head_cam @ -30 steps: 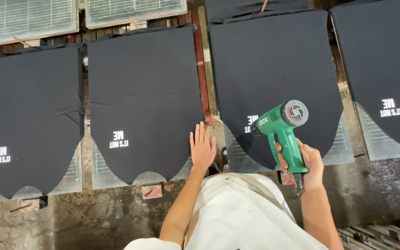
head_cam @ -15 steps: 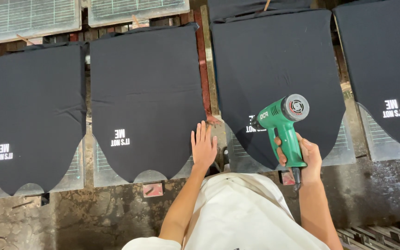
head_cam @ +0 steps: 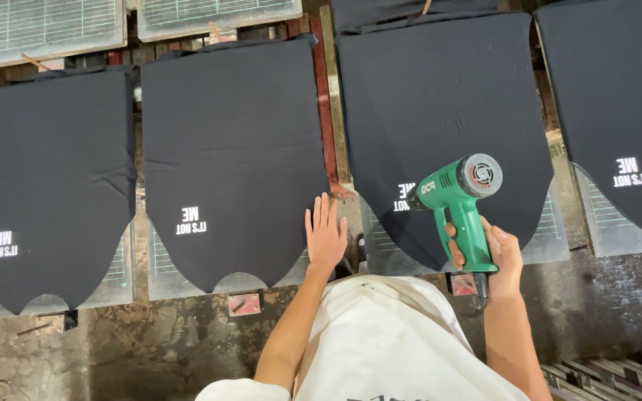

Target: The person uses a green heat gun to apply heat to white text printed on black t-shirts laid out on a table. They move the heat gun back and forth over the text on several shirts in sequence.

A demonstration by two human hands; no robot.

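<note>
The green heat gun (head_cam: 458, 200) pointed its nozzle at the white print on the third black shirt (head_cam: 440, 111), near that platen's lower edge. The right hand (head_cam: 495, 256) wrapped its fingers round the grip. The left hand (head_cam: 325, 236) lay flat, fingers together, on the second black shirt (head_cam: 232, 148), at its right edge.

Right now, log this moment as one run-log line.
left hand: flat on edge of black garment | right hand: gripping green heat gun | nozzle: toward white print on next black garment
</note>
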